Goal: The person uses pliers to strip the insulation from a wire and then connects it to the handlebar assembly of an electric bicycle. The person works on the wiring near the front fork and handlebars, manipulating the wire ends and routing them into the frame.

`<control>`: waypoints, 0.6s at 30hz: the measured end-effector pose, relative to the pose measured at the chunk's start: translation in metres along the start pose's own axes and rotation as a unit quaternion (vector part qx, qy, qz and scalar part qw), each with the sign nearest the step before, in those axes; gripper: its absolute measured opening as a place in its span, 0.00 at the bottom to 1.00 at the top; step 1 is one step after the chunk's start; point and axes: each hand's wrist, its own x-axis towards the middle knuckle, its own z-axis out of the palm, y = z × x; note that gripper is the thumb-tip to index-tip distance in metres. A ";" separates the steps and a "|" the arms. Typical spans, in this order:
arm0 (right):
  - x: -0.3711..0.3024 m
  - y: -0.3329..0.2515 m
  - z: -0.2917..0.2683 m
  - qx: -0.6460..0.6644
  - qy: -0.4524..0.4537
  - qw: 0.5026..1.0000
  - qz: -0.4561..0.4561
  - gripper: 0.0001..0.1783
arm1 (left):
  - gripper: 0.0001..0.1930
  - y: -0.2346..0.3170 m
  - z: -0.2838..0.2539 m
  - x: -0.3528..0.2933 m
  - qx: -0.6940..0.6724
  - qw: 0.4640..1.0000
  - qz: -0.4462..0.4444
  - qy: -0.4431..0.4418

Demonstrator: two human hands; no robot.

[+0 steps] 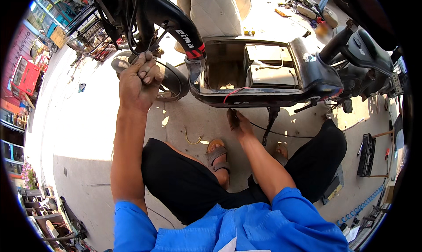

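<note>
An electric scooter (263, 97) stands across the view with its floor compartment uncovered and two grey batteries (272, 75) inside. My left hand (143, 78) is raised at its front, by the steering column (173, 25). The fingers are curled around a thin black cable (176, 77), which loops down beside the front wheel (176, 83). Low under the scooter's near side is my right hand (239, 124), its fingers closed on a black cable (281, 133) that trails off to the right. Its fingertips are partly in shadow. A red wire (235, 93) arches over the compartment's near edge.
The kickstand (271, 122) hangs just right of my right hand. On the concrete between my feet and the scooter lies a bent yellowish hose (190, 137). An open black tool case (366, 155) and a blue coiled hose (362, 206) are at the right. A quilted seat cover (211, 12) stands behind.
</note>
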 end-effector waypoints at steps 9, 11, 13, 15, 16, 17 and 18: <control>-0.005 0.007 0.014 0.034 -0.057 0.998 0.018 0.13 | 0.11 -0.001 0.002 -0.003 -0.004 1.000 0.005 0.008; -0.003 0.011 0.018 0.024 -0.056 0.997 0.041 0.14 | 0.12 -0.001 0.005 -0.005 0.034 0.999 0.019 0.026; -0.003 0.013 0.021 0.027 -0.069 0.996 0.057 0.14 | 0.12 -0.003 0.006 -0.003 0.022 1.000 0.009 0.009; -0.002 0.014 0.022 0.040 -0.097 0.992 0.073 0.15 | 0.12 -0.003 0.005 -0.004 0.018 1.000 0.009 0.005; -0.003 0.013 0.022 0.063 -0.099 0.990 0.077 0.15 | 0.12 -0.003 0.007 -0.005 0.031 0.999 0.014 0.011; 0.000 0.017 0.022 0.079 -0.104 0.988 0.084 0.15 | 0.12 -0.002 0.007 -0.008 0.043 0.999 0.021 0.020; 0.004 0.017 0.020 0.096 -0.107 0.986 0.085 0.15 | 0.12 -0.003 0.008 -0.007 0.034 0.999 0.021 0.015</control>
